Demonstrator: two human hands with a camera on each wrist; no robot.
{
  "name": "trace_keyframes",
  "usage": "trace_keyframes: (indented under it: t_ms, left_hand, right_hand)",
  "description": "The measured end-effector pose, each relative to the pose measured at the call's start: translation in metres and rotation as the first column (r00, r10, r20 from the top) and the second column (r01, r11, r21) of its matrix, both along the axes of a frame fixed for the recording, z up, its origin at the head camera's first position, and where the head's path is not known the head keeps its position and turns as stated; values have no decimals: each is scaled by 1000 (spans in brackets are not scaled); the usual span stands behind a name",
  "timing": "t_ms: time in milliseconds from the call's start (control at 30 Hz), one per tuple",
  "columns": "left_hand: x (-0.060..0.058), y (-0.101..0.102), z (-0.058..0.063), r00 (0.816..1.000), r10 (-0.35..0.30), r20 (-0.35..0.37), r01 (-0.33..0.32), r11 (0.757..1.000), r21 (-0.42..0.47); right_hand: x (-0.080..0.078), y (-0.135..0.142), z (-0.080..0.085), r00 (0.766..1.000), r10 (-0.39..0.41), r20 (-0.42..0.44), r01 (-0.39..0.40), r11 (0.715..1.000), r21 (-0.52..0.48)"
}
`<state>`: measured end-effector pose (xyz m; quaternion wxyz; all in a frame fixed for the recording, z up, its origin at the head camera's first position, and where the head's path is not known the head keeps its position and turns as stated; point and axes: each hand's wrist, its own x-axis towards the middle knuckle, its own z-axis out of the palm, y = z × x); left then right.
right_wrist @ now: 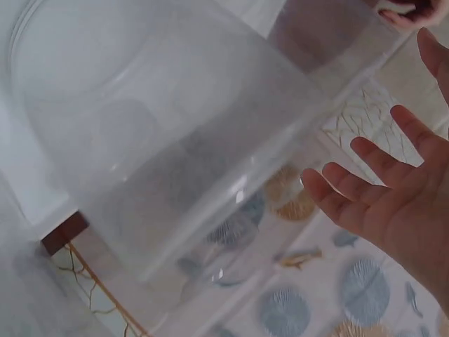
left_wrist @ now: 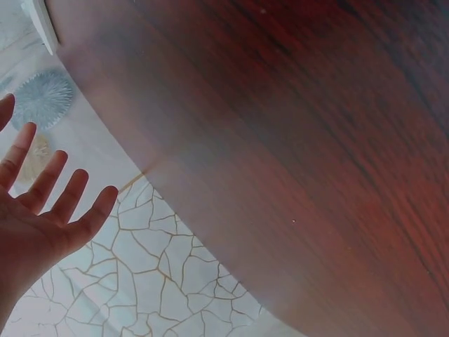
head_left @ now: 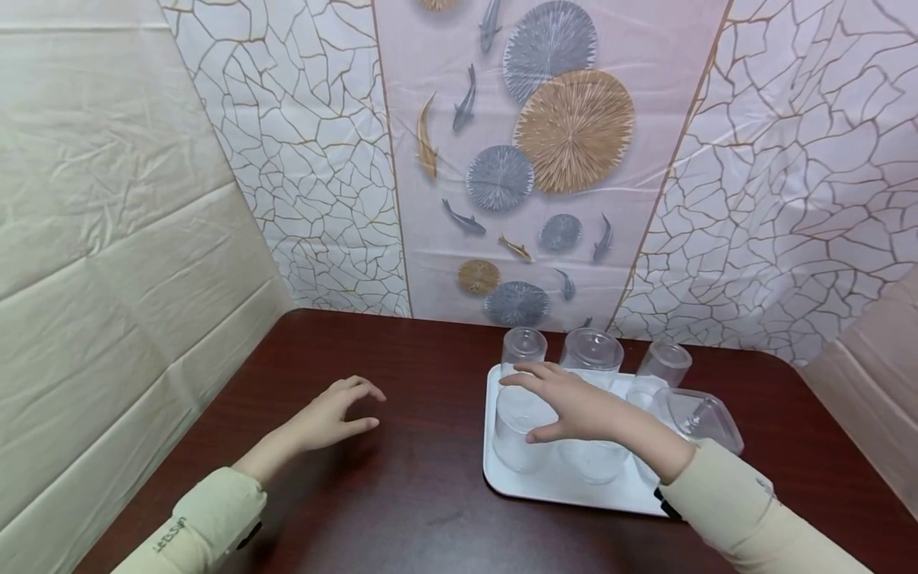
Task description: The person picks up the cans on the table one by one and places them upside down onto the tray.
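On the left, my left hand (head_left: pixel 331 416) hovers over the bare table with its fingers loosely bent and nothing in them. The left wrist view shows that hand (left_wrist: pixel 42 217) with fingers spread. My right hand (head_left: pixel 577 405) hangs above a white tray (head_left: pixel 518 488), fingers spread and thumb apart, nearest a clear jar (head_left: pixel 518 450) at the tray's front left. In the right wrist view a large clear jar (right_wrist: pixel 175 140) fills much of the picture, and the right hand (right_wrist: pixel 400 193) looks apart from it, holding nothing. Another clear jar (head_left: pixel 597 469) stands partly beneath the right wrist.
Along the tray's back stand a narrow clear jar (head_left: pixel 524 344), a wider one (head_left: pixel 592 355) and a third (head_left: pixel 665 363). A squarish clear container (head_left: pixel 706 418) is at the right, partly behind the forearm. The dark wooden table (head_left: pixel 423 478) meets a patterned backdrop (head_left: pixel 337 231).
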<state>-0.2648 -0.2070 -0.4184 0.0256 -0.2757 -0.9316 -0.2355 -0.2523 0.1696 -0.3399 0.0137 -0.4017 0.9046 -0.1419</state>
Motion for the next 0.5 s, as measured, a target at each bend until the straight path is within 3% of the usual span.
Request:
trace_keyframes:
  t_ms: [167,300,400,500]
  left_hand:
    - [-1,0,-1,1000,-8,-14,8,1000,1]
    - [-2,0,0,997,1,-81,2,999,32]
    - [-3,0,1,987,21,-159,-8,997,81]
    - [-3,0,0,971,50,-235,-16,990,142]
  right_hand:
    - [6,13,9,996,-2,-84,-2,999,-41]
    - [10,25,14,988,-26,-154,9,993,-116]
    - [13,36,14,966,-55,-253,4,980,-201]
    - [18,50,12,924,-129,-361,12,951,-308]
